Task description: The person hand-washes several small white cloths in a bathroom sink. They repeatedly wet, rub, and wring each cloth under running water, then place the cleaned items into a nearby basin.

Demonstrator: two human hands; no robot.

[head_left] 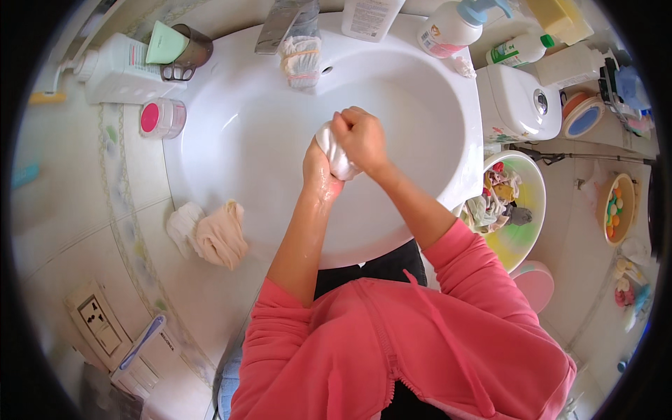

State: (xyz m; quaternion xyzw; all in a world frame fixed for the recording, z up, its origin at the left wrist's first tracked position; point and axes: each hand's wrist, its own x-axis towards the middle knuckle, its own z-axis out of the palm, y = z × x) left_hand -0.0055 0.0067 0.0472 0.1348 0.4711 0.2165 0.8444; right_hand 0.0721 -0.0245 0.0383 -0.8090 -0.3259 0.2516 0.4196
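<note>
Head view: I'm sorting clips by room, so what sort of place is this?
Most likely a home bathroom: a white washbasin with a pump bottle on its rim, and beside it what looks like a toilet tank.

Cloth (339,157) over basin (245,168) (other cloths (221,235) at its left edge), laundry tub (516,238) at right.

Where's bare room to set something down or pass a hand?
Hand room: the basin, left of the left hand and right of the right hand. Setting room: perhaps the ledge between brown cup and faucet. Crowded: back right, bottles beside the white tank.
</note>
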